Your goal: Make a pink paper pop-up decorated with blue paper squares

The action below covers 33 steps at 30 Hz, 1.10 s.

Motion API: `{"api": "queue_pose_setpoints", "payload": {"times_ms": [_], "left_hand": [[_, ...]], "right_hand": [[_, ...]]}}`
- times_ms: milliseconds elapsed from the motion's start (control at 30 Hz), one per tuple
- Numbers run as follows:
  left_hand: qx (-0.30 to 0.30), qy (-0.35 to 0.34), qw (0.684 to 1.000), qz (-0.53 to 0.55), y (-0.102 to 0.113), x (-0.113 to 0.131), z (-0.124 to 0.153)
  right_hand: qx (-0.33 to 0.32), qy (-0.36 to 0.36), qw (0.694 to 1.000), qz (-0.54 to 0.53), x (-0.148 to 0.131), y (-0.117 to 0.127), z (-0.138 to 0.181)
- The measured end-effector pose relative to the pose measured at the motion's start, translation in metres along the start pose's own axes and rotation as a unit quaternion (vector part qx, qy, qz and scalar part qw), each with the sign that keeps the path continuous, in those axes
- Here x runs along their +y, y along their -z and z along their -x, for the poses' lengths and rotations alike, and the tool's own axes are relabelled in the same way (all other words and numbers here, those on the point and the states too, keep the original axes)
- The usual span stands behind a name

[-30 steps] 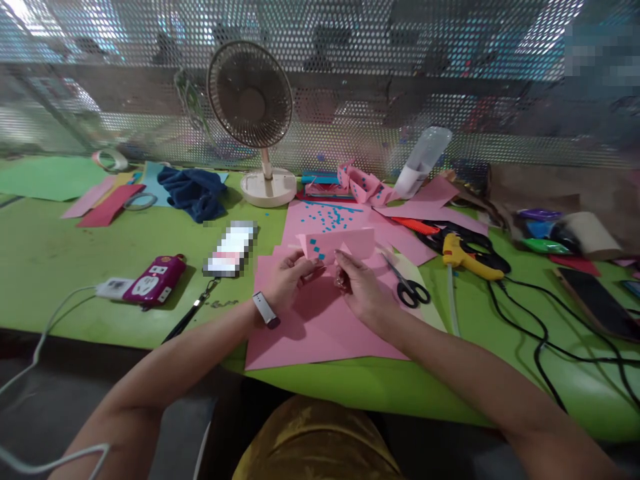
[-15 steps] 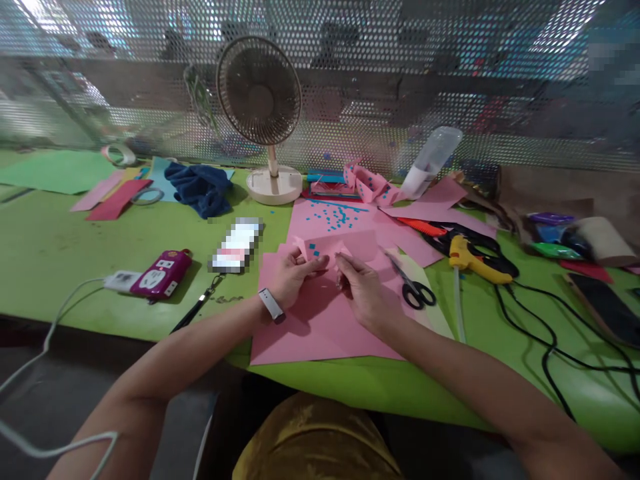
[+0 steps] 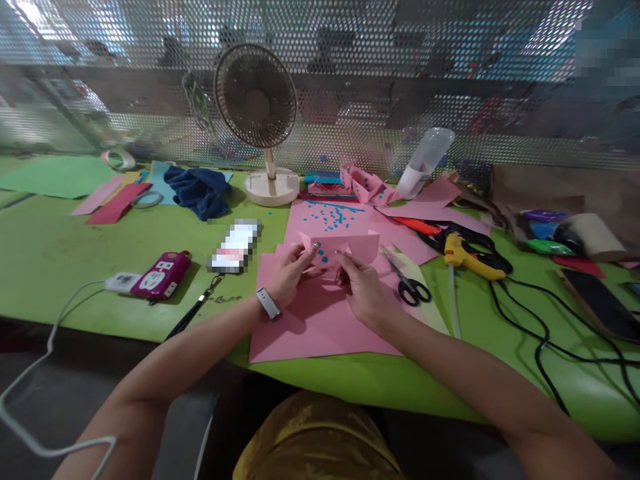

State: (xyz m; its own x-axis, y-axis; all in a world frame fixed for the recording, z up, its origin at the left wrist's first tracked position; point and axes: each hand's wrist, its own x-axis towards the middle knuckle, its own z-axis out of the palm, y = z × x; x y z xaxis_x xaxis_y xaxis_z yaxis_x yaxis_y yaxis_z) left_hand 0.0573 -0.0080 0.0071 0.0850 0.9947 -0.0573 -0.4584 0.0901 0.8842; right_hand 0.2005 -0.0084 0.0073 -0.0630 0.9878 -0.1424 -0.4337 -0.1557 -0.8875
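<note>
A folded piece of pink paper [image 3: 350,245] with several small blue squares on it is held up between my two hands. My left hand [image 3: 294,272] grips its left side, thumb against the blue squares. The fingers of my right hand [image 3: 361,285] are pinched at its lower middle; the fingertips are partly hidden. Beneath both hands lie larger pink sheets [image 3: 320,333]. Small blue paper bits [image 3: 336,217] are scattered on pink paper just beyond. Black-handled scissors [image 3: 411,290] rest to the right of my right hand.
A desk fan [image 3: 256,100] stands at the back before a perforated metal screen. Left are a phone [image 3: 235,247], a purple power strip [image 3: 163,275] and a blue cloth [image 3: 199,190]. A yellow glue gun [image 3: 473,260] with black cords and a clear bottle [image 3: 427,160] are at the right.
The folded pink paper has tilted up, and its blue squares now face me more. My left thumb has shifted up and left along it. The view has shifted slightly.
</note>
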Motion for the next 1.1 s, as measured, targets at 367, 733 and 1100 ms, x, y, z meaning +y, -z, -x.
{"api": "queue_pose_setpoints", "payload": {"times_ms": [367,733,1100], "left_hand": [[-0.008,-0.081,0.994,-0.067,-0.002,0.001,0.000],[-0.010,-0.038,0.998,-0.041,0.002,0.002,-0.002],[-0.025,-0.073,0.994,-0.072,-0.002,-0.002,0.003]], "right_hand": [[-0.035,-0.008,0.999,0.030,0.003,-0.002,0.006],[0.000,0.019,0.999,0.043,-0.006,-0.001,0.001],[-0.020,0.048,0.980,0.190,-0.003,0.001,-0.001]]}}
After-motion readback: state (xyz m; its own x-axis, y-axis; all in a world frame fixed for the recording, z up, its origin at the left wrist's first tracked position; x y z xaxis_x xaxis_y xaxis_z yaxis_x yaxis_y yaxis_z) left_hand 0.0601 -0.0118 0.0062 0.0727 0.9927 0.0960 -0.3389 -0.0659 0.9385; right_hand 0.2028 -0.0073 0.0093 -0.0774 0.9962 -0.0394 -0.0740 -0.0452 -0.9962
